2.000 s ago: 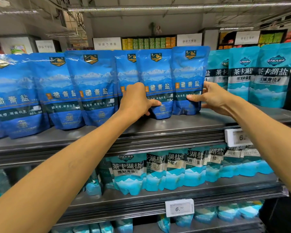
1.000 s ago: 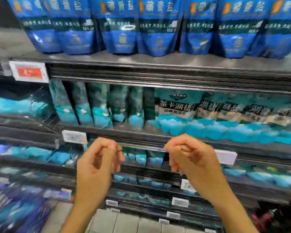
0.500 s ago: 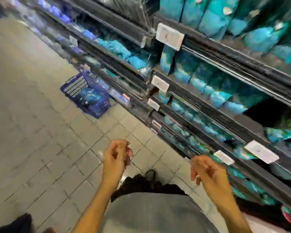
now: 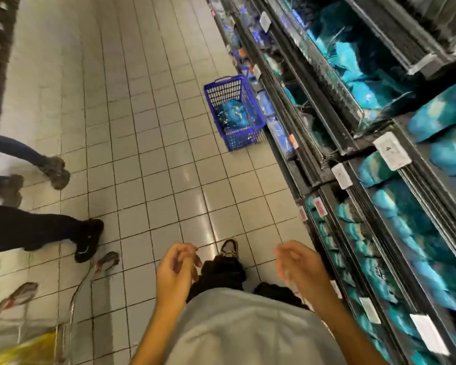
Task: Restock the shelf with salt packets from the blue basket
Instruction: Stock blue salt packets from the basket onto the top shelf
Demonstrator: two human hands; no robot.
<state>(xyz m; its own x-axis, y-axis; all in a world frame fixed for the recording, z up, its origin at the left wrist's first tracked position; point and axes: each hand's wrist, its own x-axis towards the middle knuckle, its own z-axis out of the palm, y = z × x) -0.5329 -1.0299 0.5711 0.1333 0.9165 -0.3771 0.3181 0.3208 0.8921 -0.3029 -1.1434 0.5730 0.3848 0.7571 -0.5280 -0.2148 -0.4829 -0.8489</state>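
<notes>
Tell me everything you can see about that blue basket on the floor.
The blue basket is a rectangular plastic crate with lattice walls and a handle folded at its far rim. It stands upright on the pale tiled floor, close against the foot of the shelving, well ahead of the person's empty hands. Blue packets lie in its bottom; it looks only partly filled. Nobody touches it.

grey shirt point(image 4: 237, 330), black trousers point(image 4: 221, 275), brown-white shoe point(image 4: 229, 248), arms bare

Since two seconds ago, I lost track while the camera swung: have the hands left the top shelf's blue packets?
Yes. Both the left hand and right hand have dropped away from the shelf and now hang empty, low above the floor tiles.
</notes>
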